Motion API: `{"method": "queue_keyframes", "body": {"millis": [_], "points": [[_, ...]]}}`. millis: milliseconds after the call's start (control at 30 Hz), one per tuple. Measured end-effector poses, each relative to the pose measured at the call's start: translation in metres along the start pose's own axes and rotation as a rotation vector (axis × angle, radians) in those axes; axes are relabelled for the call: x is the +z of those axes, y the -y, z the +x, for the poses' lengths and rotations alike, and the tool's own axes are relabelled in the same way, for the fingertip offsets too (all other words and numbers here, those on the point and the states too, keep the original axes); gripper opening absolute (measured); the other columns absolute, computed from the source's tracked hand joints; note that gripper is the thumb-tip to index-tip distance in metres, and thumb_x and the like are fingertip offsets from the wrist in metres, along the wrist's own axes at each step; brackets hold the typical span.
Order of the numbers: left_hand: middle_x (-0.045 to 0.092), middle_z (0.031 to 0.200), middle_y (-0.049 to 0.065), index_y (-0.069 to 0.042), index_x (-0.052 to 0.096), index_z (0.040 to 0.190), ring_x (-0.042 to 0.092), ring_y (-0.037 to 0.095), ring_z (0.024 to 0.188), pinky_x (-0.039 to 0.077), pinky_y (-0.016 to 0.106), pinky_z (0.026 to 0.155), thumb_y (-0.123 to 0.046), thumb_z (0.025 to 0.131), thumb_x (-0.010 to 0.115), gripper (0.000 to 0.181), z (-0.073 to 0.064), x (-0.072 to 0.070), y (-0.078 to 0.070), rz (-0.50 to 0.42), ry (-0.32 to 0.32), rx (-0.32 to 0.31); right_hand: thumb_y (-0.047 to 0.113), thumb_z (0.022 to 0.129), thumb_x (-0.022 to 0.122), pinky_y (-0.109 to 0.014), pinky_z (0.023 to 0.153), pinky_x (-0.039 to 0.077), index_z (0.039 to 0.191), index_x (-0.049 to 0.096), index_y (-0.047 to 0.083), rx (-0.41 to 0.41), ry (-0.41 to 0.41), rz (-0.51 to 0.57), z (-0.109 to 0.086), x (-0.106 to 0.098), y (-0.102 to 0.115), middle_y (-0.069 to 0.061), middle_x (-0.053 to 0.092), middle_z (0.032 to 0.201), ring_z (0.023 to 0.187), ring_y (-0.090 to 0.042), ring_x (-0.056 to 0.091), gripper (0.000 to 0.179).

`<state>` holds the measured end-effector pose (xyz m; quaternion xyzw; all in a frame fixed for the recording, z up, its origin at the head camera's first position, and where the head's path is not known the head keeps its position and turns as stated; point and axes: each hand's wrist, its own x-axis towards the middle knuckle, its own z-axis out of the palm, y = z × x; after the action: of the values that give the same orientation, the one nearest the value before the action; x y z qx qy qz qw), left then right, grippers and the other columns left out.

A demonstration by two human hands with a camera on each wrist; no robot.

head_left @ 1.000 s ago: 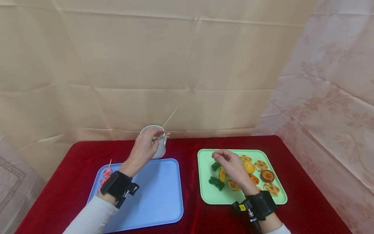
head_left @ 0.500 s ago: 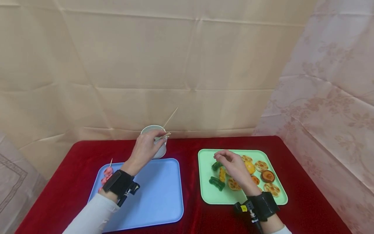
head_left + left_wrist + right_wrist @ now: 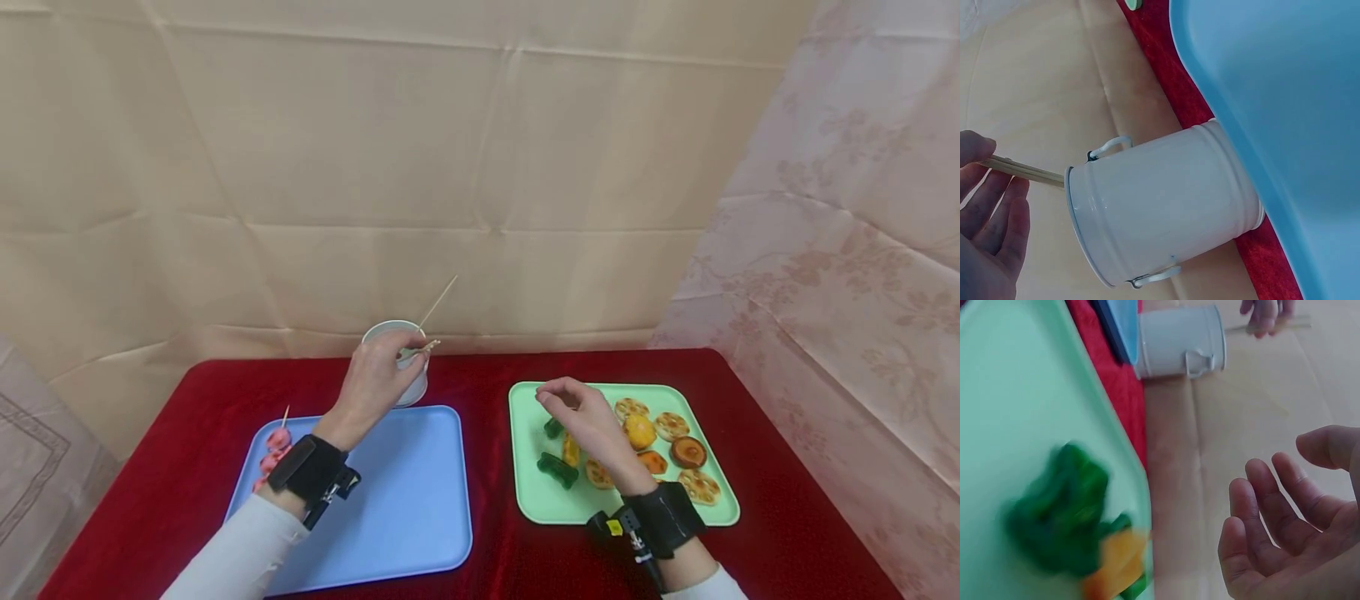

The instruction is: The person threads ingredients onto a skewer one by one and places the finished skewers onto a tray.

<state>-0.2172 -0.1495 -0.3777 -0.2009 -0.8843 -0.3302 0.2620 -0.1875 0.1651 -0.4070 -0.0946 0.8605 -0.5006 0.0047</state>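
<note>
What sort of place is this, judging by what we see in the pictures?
Probably a staged tabletop set, not a working kitchen: a creased beige cloth hangs as backdrop, a red cloth lies beneath the blue tray, and a green tray bears food-like pieces.

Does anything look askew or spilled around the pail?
No spill shows; mildly odd: one lone skewer leans out of the white pail, splayed away from the bundle the left hand pinches.
</note>
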Motion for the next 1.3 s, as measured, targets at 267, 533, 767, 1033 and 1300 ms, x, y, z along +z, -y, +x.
{"method": "queue_keyframes", "body": {"millis": [267,533,767,1033,1300], "points": [[0.067,0.126,0.016,-0.002,0.064,0.132,0.064,0.035,0.112,0.058,0.053,0.087,-0.015,0.081,0.088,0.057,-0.009,-0.004,-0.001,-0.003,0.061,-0.112,0.024,0.097,0.074,-0.044,0.090,0.056,0.117,0.072,0.009,-0.228,-0.034,-0.103,0.026,0.033,0.049,-0.002,0.073,0.109,0.100,-0.019,0.067,0.025],[0.050,0.143,0.023,0.000,0.047,0.144,0.051,0.039,0.126,0.054,0.059,0.092,-0.013,0.078,0.088,0.079,-0.032,-0.001,-0.009,-0.033,0.054,-0.290,0.017,0.094,0.077,-0.041,0.090,0.058,0.122,0.072,0.007,-0.441,-0.120,-0.170,0.047,0.059,0.073,-0.007,0.074,0.113,0.103,-0.023,0.070,0.030],[0.039,0.153,0.022,0.000,0.043,0.150,0.043,0.040,0.136,0.049,0.060,0.100,-0.015,0.079,0.087,0.085,-0.052,0.008,-0.017,-0.074,0.090,-0.374,0.014,0.093,0.079,-0.039,0.085,0.059,0.117,0.075,0.006,-0.531,-0.186,-0.168,0.058,0.068,0.073,-0.008,0.077,0.107,0.095,-0.021,0.073,0.026],[0.038,0.155,0.020,-0.002,0.043,0.151,0.043,0.038,0.137,0.051,0.059,0.099,-0.020,0.078,0.088,0.088,-0.058,0.013,-0.018,-0.088,0.103,-0.406,0.010,0.092,0.079,-0.042,0.082,0.061,0.112,0.076,0.006,-0.524,-0.205,-0.123,0.060,0.074,0.072,-0.009,0.077,0.102,0.089,-0.023,0.073,0.020],[0.036,0.157,0.020,-0.002,0.042,0.153,0.043,0.038,0.137,0.052,0.059,0.098,-0.020,0.078,0.088,0.089,-0.063,0.019,-0.017,-0.092,0.093,-0.410,0.011,0.093,0.079,-0.037,0.080,0.061,0.107,0.077,0.005,-0.546,-0.262,-0.147,0.060,0.068,0.072,-0.007,0.078,0.098,0.085,-0.021,0.074,0.015]]}}
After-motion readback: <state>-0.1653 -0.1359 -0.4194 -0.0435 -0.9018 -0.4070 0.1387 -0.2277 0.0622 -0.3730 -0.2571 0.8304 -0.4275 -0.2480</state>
